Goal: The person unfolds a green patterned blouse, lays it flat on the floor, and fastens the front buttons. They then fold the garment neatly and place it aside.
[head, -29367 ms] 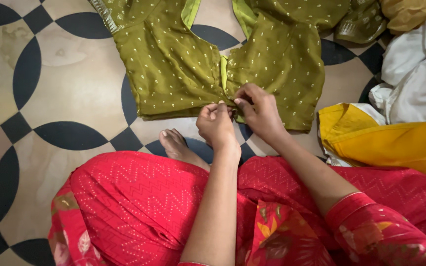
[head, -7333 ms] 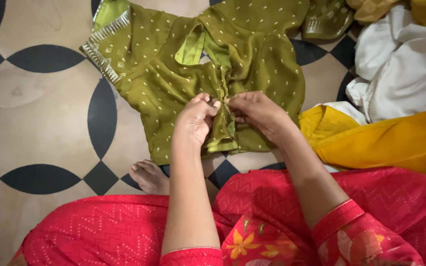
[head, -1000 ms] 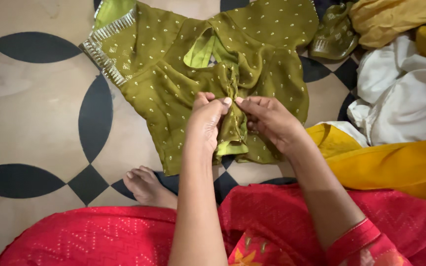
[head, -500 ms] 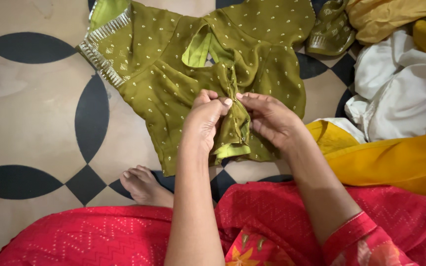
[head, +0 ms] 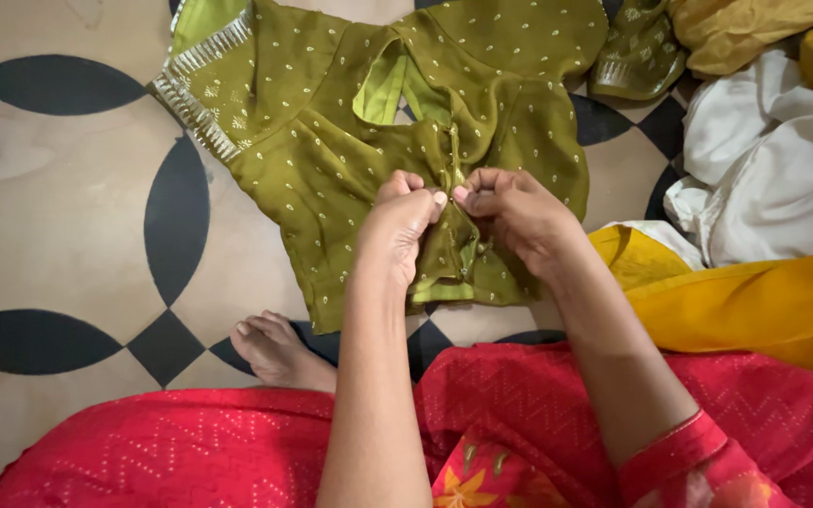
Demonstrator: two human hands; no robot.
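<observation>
The left hand [head: 405, 218] and right hand [head: 512, 209] meet thumb to thumb, each pinching one edge of the front opening of the olive-green blouse [head: 350, 160], which lies flat on the patterned floor [head: 58, 216] at twelve o'clock from the person's lap; below the fingers the edges look drawn together, and above them, toward the neckline at twelve, the placket seems closed too, so by my reading the fastening is near its end; at three o'clock lie a yellow cloth [head: 755, 306] and a white cloth [head: 764, 179].
</observation>
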